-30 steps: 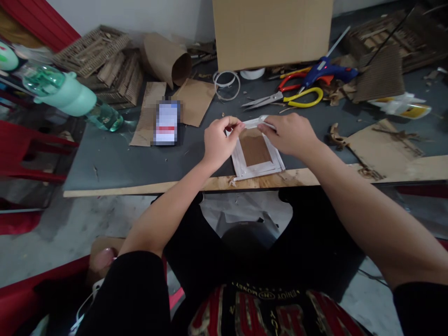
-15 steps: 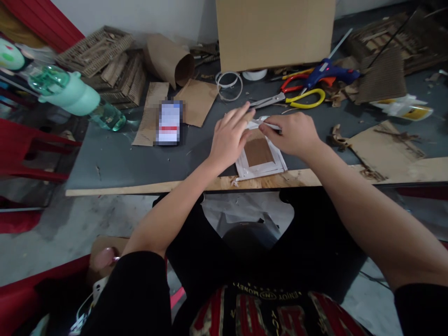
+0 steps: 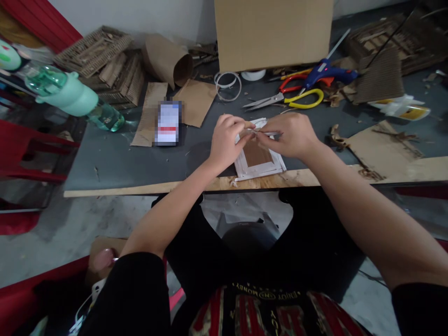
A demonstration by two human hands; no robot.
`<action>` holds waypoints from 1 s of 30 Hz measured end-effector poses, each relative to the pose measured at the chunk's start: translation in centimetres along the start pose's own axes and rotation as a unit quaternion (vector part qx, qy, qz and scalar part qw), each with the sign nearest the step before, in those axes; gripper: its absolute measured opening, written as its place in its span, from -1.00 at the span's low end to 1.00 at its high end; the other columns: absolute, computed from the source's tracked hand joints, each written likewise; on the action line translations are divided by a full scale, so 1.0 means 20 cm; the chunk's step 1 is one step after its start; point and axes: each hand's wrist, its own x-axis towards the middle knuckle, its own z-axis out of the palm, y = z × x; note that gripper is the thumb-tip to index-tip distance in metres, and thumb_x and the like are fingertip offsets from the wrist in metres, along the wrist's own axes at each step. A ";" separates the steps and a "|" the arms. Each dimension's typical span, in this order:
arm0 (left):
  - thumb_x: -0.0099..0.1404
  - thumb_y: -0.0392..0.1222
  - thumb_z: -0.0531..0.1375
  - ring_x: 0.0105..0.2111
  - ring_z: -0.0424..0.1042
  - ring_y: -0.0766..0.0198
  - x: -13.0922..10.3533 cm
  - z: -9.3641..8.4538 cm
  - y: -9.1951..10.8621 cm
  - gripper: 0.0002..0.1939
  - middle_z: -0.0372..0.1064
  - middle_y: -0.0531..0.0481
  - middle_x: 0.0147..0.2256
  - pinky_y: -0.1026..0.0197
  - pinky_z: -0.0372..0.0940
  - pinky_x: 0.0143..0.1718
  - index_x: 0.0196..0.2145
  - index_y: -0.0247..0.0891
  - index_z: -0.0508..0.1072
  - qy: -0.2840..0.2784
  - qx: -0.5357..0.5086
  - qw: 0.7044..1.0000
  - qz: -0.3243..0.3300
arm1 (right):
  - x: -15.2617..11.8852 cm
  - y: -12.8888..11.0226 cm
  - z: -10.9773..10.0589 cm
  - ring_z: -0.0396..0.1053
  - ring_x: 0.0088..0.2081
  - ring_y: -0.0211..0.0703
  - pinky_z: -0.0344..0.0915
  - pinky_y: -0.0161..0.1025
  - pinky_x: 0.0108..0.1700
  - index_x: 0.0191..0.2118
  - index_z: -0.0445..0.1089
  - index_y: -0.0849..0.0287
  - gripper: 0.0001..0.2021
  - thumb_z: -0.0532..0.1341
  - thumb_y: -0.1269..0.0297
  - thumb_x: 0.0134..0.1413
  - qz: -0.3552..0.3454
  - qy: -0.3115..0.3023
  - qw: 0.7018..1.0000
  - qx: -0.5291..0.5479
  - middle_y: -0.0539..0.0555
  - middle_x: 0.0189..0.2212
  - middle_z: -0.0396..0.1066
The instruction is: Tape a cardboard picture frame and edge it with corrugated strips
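Nearest to you, along the front of the table [image 3: 140, 168], runs a pale wooden edge [image 3: 168, 186]. The white-bordered panel [image 3: 259, 154] lies flat just by this edge, its brown middle facing up, so it is better to press it gently and not push it toward you. Over its far part, your two hands come close together. Your left hand [image 3: 227, 137] pinches a narrow white strip [image 3: 275, 134] at the fingertips, and your right hand [image 3: 293, 133] is also closed on it. Where the strip ends under your fingers, I cannot tell. I would hold it lightly, straighten it little by little, and avoid a sharp fold, because such a thin piece probably creases easily.

Just beyond the panel lie the scissors [image 3: 266, 100], with blades toward the left; mind them if you reach forward. To the left is a phone [image 3: 167, 123], well apart from your hand. Farther, a blue glue gun [image 3: 320, 72] lies near the scissors; its tip may be hot. Behind all this, a large cardboard sheet [image 3: 273, 32] stands upright.
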 end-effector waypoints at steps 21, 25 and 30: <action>0.53 -0.08 0.27 -0.13 0.58 -0.04 -0.07 0.02 0.00 -0.70 0.57 -0.07 -0.40 -0.12 0.43 0.00 -0.40 -0.09 0.60 0.020 0.054 0.998 0.013 | 0.01 0.00 0.04 0.49 -0.21 0.06 0.13 0.21 0.18 -0.16 0.71 -0.11 -0.68 0.15 0.14 0.38 -0.010 -0.007 1.000 0.019 0.06 -0.30 0.63; 0.58 -0.14 0.17 -0.07 0.59 -0.02 -0.08 0.00 0.05 -0.67 0.57 -0.07 -0.37 -0.10 0.47 -0.01 -0.37 -0.10 0.58 0.063 0.071 0.994 0.048 | 0.00 -0.05 0.02 0.49 -0.22 0.07 0.16 0.25 0.18 -0.22 0.69 -0.10 -0.67 0.13 0.17 0.36 0.019 0.017 0.999 0.019 0.06 -0.34 0.59; 0.59 -0.18 0.13 -0.01 0.58 -0.03 -0.08 -0.01 0.09 -0.72 0.57 -0.08 -0.32 -0.12 0.49 0.03 -0.29 -0.12 0.55 0.068 0.081 0.993 0.058 | 0.00 -0.11 -0.01 0.52 -0.23 0.06 0.27 0.18 0.11 -0.33 0.64 -0.04 -0.71 0.16 0.22 0.30 0.060 0.024 0.997 0.044 0.07 -0.40 0.55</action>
